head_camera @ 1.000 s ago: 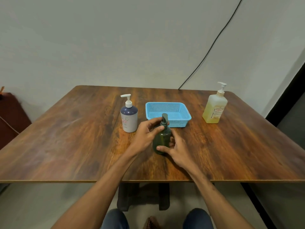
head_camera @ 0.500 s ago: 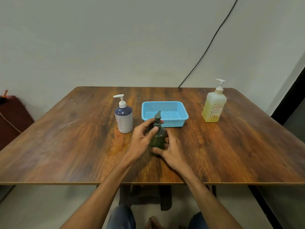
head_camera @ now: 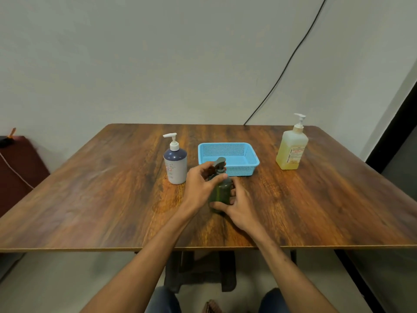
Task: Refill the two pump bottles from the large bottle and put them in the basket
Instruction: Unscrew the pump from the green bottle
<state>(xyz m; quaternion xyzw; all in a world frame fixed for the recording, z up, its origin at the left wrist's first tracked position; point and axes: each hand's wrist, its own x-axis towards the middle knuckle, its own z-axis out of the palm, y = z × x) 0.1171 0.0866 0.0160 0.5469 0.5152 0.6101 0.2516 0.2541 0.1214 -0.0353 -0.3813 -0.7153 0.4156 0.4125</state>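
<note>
A small dark green pump bottle (head_camera: 221, 192) stands on the wooden table (head_camera: 108, 199) near the middle. My right hand (head_camera: 239, 205) wraps round its lower body from the right. My left hand (head_camera: 202, 185) curls round its neck and pump collar, just under the green pump head. A white and navy pump bottle (head_camera: 175, 162) stands to the left. The blue mesh basket (head_camera: 244, 169) sits behind the green bottle with nothing in it. The large yellow bottle (head_camera: 291, 148) with a white pump stands far right.
A black cable (head_camera: 286, 64) runs down the wall to the table's back edge. A dark red cushioned seat (head_camera: 15, 168) is off the left side. The table's front edge is close to my lap.
The view has shifted a little. Both hands stay on the green bottle; my left hand has turned slightly at the pump collar.
</note>
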